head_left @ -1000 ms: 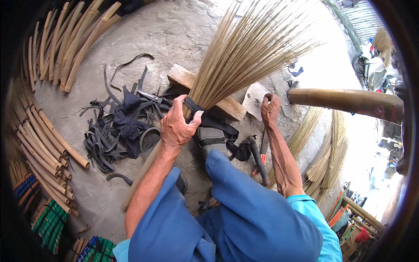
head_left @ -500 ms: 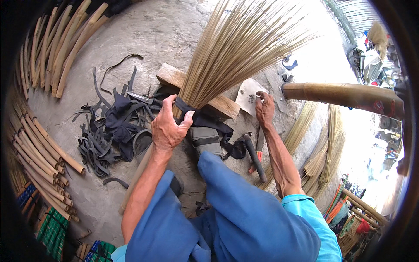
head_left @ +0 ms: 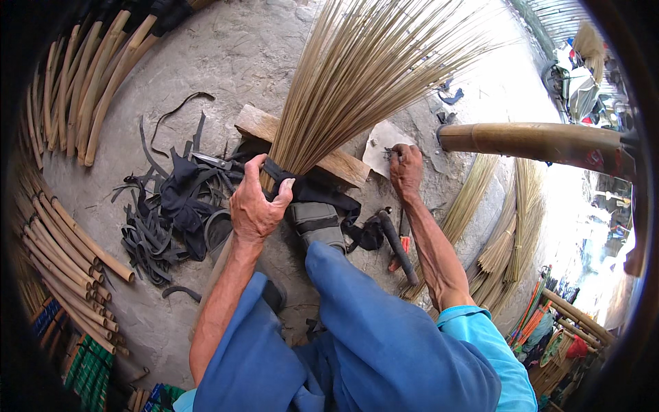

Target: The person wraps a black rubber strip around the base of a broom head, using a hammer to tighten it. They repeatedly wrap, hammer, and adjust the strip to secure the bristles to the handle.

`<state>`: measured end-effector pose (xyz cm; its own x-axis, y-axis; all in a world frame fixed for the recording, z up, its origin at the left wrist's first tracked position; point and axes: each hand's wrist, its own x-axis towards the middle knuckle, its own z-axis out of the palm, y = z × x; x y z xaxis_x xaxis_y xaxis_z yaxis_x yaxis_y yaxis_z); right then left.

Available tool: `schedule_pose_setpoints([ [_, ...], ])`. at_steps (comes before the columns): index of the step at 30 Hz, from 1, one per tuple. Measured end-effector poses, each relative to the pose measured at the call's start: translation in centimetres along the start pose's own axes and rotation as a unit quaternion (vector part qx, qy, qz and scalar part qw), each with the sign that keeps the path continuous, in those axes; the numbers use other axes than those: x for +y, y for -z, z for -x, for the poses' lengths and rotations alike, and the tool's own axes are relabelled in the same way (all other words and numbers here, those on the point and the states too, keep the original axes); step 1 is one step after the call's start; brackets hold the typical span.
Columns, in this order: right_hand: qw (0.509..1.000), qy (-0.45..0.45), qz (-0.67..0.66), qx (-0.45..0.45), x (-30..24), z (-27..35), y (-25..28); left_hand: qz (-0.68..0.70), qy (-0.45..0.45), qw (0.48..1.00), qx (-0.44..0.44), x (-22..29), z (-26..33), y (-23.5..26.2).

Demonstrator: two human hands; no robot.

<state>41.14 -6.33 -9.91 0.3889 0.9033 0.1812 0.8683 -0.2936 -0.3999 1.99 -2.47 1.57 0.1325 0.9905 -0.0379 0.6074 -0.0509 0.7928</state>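
Note:
My left hand is closed round the bound base of a broom head, with thumb and fingers on the dark strip wrapped about it. The broom's long straw bristles fan out away from me, across a wooden block. A pole runs down from the base beneath my left forearm. My right hand is over a pale flat sheet bearing small dark bits. Its fingers are curled together at those bits; whatever they pinch is too small to make out.
Dark strips lie heaped at left with scissors on top. A hammer rests near my right forearm. A thick bamboo pole juts in from the right, above straw bundles. Bamboo handles are stacked at left.
My right hand has dropped onto the pale sheet, and its raised fingers have curled down to the small bits. My left hand keeps its hold on the broom. The view has shifted slightly.

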Motion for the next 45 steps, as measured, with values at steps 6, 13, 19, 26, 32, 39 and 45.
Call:
schedule_pose_setpoints([
  [6, 1.0, -0.003, -0.023, 0.001, -0.6, 0.2, 0.4, 0.009, -0.024, 0.999, 0.019, -0.2, -0.1, -0.1],
  [13, 1.0, 0.011, 0.01, -0.011, -0.7, 0.3, -0.2, 0.002, -0.021, 1.0, 0.01, -0.2, -0.1, -0.1],
  [19, 1.0, 0.004, 0.013, -0.01, 0.1, -0.4, -0.9, 0.002, -0.02, 1.0, 0.013, -0.3, -0.1, 0.0],
  [26, 0.99, -0.098, -0.097, -0.016, 0.7, -0.9, 0.1, 0.011, -0.027, 1.0, 0.012, -0.5, -0.2, 0.0],
  [32, 0.98, -0.15, -0.123, -0.04, 0.2, -1.2, -0.2, 0.009, -0.023, 1.0, 0.017, -0.4, -0.2, 0.0],
  [39, 0.977, -0.159, -0.139, -0.034, 0.8, -1.1, -0.3, 0.015, -0.014, 1.0, 0.015, -0.4, -0.2, 0.1],
  [45, 0.971, -0.139, -0.191, -0.036, -4.1, -0.7, 3.3, 0.014, -0.023, 0.999, 0.027, -0.7, -0.3, 0.1],
])
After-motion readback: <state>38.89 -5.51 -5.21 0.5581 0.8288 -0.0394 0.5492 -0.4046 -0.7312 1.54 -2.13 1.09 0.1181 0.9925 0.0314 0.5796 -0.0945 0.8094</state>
